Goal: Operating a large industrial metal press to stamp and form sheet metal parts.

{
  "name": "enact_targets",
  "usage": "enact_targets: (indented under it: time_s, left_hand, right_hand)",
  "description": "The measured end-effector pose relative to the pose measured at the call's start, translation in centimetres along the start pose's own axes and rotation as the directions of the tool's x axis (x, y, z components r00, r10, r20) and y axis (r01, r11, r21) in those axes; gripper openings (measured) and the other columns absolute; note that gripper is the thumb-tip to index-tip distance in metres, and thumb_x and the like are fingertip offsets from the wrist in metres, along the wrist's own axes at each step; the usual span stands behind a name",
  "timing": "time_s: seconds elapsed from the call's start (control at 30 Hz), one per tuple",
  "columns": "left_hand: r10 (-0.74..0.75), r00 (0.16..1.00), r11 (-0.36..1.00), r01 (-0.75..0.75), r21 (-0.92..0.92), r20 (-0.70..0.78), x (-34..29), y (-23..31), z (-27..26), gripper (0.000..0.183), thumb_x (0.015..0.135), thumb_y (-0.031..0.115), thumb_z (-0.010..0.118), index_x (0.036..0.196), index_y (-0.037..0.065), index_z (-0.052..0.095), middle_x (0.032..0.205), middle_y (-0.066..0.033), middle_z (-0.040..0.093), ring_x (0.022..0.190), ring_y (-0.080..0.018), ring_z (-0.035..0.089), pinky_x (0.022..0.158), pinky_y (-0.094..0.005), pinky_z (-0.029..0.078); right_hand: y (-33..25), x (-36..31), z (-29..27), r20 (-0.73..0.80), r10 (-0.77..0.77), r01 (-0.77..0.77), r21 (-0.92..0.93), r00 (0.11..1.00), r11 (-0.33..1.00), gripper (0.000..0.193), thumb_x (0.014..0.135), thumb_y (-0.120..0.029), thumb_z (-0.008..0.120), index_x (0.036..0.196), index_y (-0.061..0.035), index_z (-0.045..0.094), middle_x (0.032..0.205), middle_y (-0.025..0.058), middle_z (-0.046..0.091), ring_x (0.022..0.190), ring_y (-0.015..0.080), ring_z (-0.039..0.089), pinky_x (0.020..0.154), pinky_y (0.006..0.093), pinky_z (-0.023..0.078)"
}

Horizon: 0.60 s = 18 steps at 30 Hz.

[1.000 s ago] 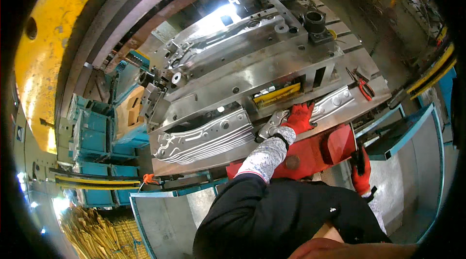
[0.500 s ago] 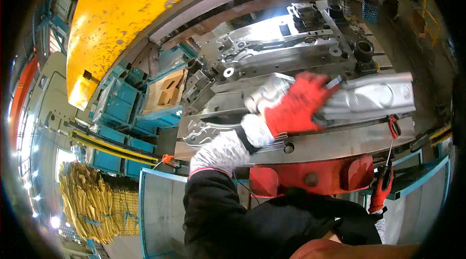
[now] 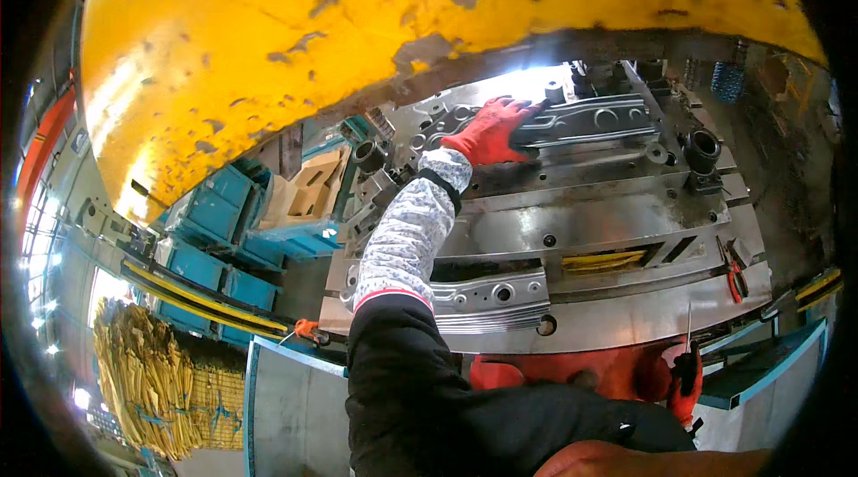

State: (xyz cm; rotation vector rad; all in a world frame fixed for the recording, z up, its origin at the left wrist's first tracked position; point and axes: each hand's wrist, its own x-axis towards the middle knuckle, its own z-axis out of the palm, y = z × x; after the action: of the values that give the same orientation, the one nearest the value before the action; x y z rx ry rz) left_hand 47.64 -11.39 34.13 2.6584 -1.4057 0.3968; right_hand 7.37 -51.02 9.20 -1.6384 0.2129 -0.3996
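Observation:
My left hand [image 3: 493, 131], in a red glove, reaches far forward over the press die. Its fingers and thumb straddle the left end of a long stamped metal panel [image 3: 594, 122] lying on the die's raised middle. Part of the panel is hidden beneath the glove. Low on the right, my right hand [image 3: 685, 392], also red-gloved, is closed round the black handle of a thin rod-like tool [image 3: 688, 330] pointing upward. A stack of similar metal panels [image 3: 500, 294] lies at the near edge, partly covered by my left sleeve.
A large yellow press frame [image 3: 357, 21] arches overhead, close above my left arm. Red-handled pliers [image 3: 736, 280] lie on the right of the steel bed [image 3: 626, 321]. Guide bushings [image 3: 703, 151] stand at the die's corners. Blue bins [image 3: 210, 209] are at left.
My left hand has carried the metal panel forward and left, from above the near side onto the die. The view has shifted, showing more yellow frame. My right hand still holds the tool.

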Motion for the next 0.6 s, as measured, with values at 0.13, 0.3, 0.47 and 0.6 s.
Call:
enact_targets:
  time_s: [0.13,0.3,0.47,0.6]
  left_hand:
    - [0.017,0.996,0.993,-0.026,0.113,0.086,0.4,-0.5,2.6,0.076,0.070,0.038,0.069,0.133,0.010,0.036,0.135,-0.0197,0.034,0.122,-0.0378,0.035,0.101,-0.0465,0.028]
    - [-0.017,0.998,0.970,0.000,0.244,0.066,-0.5,0.2,2.1,0.079,0.071,0.043,0.067,0.135,0.010,0.034,0.135,-0.0207,0.034,0.122,-0.0374,0.035,0.100,-0.0471,0.028]
    - [-0.069,0.995,0.965,0.086,0.248,-0.076,-1.9,5.0,0.4,0.082,0.067,0.040,0.068,0.133,0.005,0.034,0.131,-0.0213,0.037,0.122,-0.0373,0.035,0.101,-0.0477,0.027]
    - [-0.139,0.948,0.989,0.116,-0.095,-0.286,-10.3,13.1,-0.2,0.072,0.066,0.030,0.068,0.127,0.004,0.042,0.132,-0.0208,0.038,0.123,-0.0381,0.035,0.102,-0.0506,0.025]
  right_hand:
    - [3.0,0.4,-0.1,0.028,-0.048,0.053,-0.241,0.998,0.969,0.050,0.087,-0.018,0.048,0.132,-0.0002,0.036,0.109,0.0097,0.055,0.099,0.0187,0.051,0.085,0.0307,0.041]
    - [0.8,2.9,1.9,0.226,-0.527,0.489,-0.756,0.819,0.435,0.055,0.086,-0.027,0.048,0.134,-0.0046,0.036,0.097,0.0034,0.055,0.078,0.0124,0.050,0.067,0.0245,0.042]
    - [3.3,1.7,-1.3,-0.103,-0.137,0.123,-0.133,0.985,0.983,0.053,0.086,-0.025,0.052,0.133,-0.0055,0.037,0.100,0.0046,0.058,0.076,0.0101,0.053,0.061,0.0223,0.043]
    - [3.7,0.4,-6.5,-0.384,0.107,-0.085,0.075,0.917,0.994,0.046,0.089,-0.023,0.053,0.130,-0.0063,0.041,0.101,0.0048,0.059,0.080,0.0106,0.056,0.063,0.0230,0.044]
